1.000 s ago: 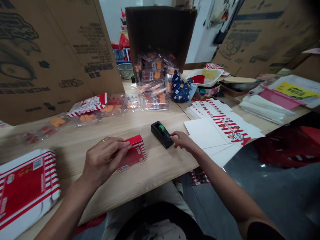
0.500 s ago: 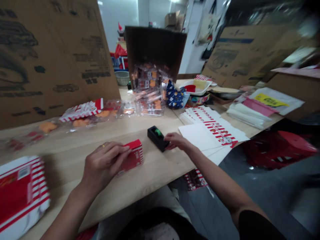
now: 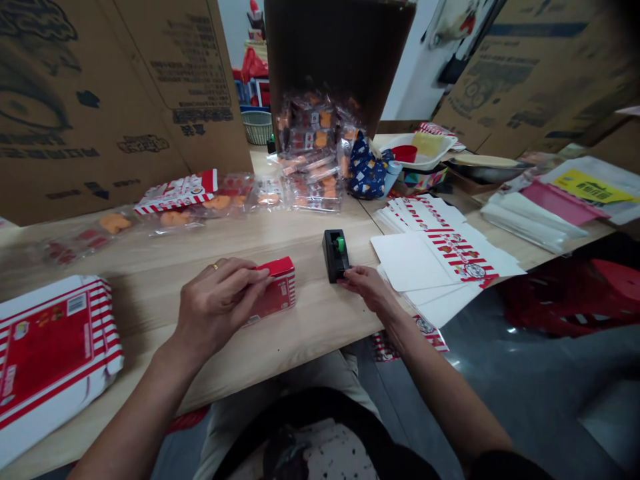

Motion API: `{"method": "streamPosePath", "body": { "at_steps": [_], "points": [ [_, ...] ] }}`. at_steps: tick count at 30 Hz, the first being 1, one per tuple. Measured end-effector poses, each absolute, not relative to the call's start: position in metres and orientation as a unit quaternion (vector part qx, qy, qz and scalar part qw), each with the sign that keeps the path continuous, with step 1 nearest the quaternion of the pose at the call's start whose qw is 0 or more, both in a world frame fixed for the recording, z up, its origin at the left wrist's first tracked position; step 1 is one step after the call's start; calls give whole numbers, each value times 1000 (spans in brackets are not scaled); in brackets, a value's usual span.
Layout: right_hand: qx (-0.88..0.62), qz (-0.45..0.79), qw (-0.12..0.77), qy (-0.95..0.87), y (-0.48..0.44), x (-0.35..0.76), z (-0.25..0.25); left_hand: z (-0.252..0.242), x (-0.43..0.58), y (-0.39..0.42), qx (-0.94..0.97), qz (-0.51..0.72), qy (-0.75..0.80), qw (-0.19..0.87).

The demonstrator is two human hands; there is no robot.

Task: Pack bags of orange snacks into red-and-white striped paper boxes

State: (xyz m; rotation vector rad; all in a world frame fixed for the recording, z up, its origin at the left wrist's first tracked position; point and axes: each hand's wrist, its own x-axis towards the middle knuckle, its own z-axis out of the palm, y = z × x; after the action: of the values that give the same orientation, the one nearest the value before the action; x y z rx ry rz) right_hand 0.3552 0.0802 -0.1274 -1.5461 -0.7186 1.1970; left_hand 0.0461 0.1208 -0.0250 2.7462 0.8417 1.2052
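Note:
A small red-and-white striped box (image 3: 274,293) stands on the table. My left hand (image 3: 216,303) pinches its top edge from the left, fingers and thumb closed together. To the right stands a black tape dispenser (image 3: 330,257) with a green tape core. My right hand (image 3: 367,283) has its fingertips closed at the dispenser's near end. Any strip of tape between those fingers is too fine to make out.
A larger striped box (image 3: 55,353) lies at the left. Flat, unfolded cartons (image 3: 425,260) are stacked at the right. Clear packets (image 3: 315,180) are heaped at the back before a dark open carton (image 3: 335,53). A red stool (image 3: 575,293) stands beyond the table's right edge.
The tape dispenser has turned, its near end now pointing more toward me, with my right hand still at that end. My left hand stays on the small box. The whole view has shifted slightly.

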Motion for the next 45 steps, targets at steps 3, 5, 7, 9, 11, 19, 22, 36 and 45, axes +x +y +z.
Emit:
{"method": "streamPosePath", "body": {
  "at_steps": [3,5,7,9,11,19,22,36,45],
  "points": [
    [-663,451,515,-302,81,346,-142,-26,47,121,879,390,274,15],
    [-686,412,511,-313,82,341,-149,-25,46,122,879,389,275,18],
    [-709,368,500,-333,79,340,-149,-23,45,121,881,384,275,20],
    [-727,320,491,-358,72,340,-144,-20,42,118,886,371,277,10],
    [-736,279,485,-380,60,338,-132,-17,39,112,890,356,283,-11],
    [-544,402,510,-532,25,269,-53,-17,39,93,852,433,289,60],
    [-486,467,522,-522,31,231,-27,-14,40,88,858,416,292,78],
    [-499,536,552,-398,49,181,-24,-8,34,80,881,362,290,95],
    [-522,444,551,-476,44,181,-51,-1,43,102,875,298,369,99]
  ]
}}
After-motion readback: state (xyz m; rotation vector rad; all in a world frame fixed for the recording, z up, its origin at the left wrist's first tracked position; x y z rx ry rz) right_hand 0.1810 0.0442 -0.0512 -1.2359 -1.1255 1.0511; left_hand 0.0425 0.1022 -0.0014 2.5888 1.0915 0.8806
